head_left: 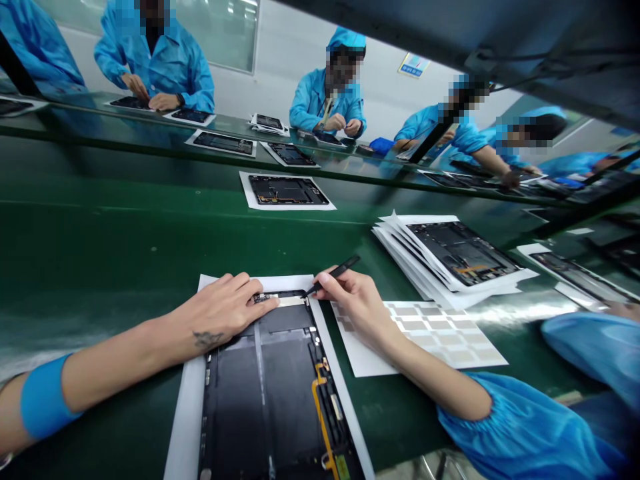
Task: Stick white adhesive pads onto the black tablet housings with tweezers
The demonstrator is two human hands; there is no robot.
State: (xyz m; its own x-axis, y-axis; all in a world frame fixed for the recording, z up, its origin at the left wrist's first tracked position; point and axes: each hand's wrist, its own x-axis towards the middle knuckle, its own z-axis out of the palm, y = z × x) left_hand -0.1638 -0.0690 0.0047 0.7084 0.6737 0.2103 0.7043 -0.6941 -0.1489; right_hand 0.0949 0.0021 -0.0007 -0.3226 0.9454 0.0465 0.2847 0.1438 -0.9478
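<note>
An opened tablet housing (pixel 237 393), black inside with an orange flex cable (pixel 320 413) along its right side, lies on a white sheet (pixel 183 427). My left hand (pixel 225 307) bears down on its far left corner, fingers bent over the edge and thumb at a pale strip (pixel 290 301). Pinched in my right hand (pixel 357 300) are slim black tweezers (pixel 340 269), their tip touching the far right corner beside the strip. Partly under my right wrist lies a white sheet of grey-beige stickers (pixel 440 333).
A stack of housings between white sheets (pixel 460 257) stands at the right. Another housing (pixel 287 191) lies ahead on the green table (pixel 100 247). Co-workers in blue sit across a raised bench edge (pixel 150 153). A sleeve (pixel 590 347) is close at my right; a dark shelf (pixel 450 40) hangs overhead.
</note>
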